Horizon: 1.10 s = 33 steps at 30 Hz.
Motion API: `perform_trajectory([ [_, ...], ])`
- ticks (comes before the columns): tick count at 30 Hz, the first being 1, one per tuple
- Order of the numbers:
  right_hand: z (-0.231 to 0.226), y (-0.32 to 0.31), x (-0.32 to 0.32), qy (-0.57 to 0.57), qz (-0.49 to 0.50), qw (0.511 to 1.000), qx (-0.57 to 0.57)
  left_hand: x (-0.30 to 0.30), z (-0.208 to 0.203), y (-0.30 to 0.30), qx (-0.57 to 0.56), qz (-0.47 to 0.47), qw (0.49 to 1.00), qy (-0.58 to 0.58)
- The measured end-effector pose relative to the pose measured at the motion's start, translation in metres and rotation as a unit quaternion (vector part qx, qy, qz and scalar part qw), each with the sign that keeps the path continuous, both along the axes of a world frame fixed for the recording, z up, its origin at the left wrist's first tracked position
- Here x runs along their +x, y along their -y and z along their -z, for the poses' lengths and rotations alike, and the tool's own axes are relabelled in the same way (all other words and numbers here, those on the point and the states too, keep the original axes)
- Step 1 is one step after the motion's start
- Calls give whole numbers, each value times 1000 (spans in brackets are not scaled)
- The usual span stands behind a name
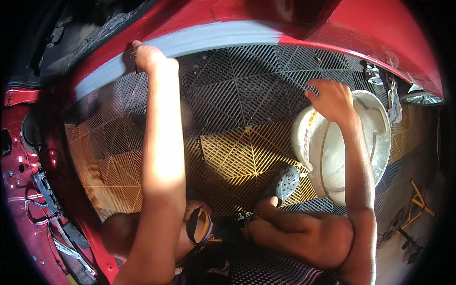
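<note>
My left hand point(151, 57) is at the grey-coated strip point(223, 34) along the lower edge of a red car body point(199, 12). It looks closed, with the thumb side raised; most of its fingers are hidden, and something dark shows at their edge that I cannot make out. To the right, my right hand point(332, 99) hangs above the near-left rim of a white plastic bucket point(316, 156). Its fingers are curved and apart, with nothing between them. Strong light whitens my left forearm.
Black and yellow slatted floor tiles point(232, 156) lie below. An opened red door with bare wiring point(42, 209) stands at the left. My foot in a grey clog point(287, 183) is near the bucket. Crumpled foil point(374, 74) and a yellow frame point(420, 202) are at the right.
</note>
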State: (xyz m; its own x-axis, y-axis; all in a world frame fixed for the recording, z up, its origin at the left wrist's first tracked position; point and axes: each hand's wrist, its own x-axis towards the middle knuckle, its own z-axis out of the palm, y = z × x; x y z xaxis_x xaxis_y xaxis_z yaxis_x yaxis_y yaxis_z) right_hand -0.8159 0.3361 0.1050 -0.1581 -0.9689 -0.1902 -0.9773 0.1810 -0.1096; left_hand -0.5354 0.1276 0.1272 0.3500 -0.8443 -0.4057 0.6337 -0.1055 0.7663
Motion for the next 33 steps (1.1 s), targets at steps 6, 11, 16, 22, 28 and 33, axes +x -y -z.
perform_trajectory([
  [6,-7,5,5,-30,2,998,49,-162,6,-45,104,58,993,10],
  [11,-12,-4,0,-3,10,1000,13,-41,19,-11,-52,41,997,-33],
  [16,1,0,0,-24,22,999,31,45,12,19,-102,40,994,0],
  [22,-11,2,7,-38,30,999,8,-153,14,-84,-2,176,973,-151],
  [28,1,-1,0,-15,34,999,-8,-56,17,-47,-80,224,947,-215],
  [33,-5,3,3,-13,28,999,13,-130,5,-79,42,283,948,-138],
])
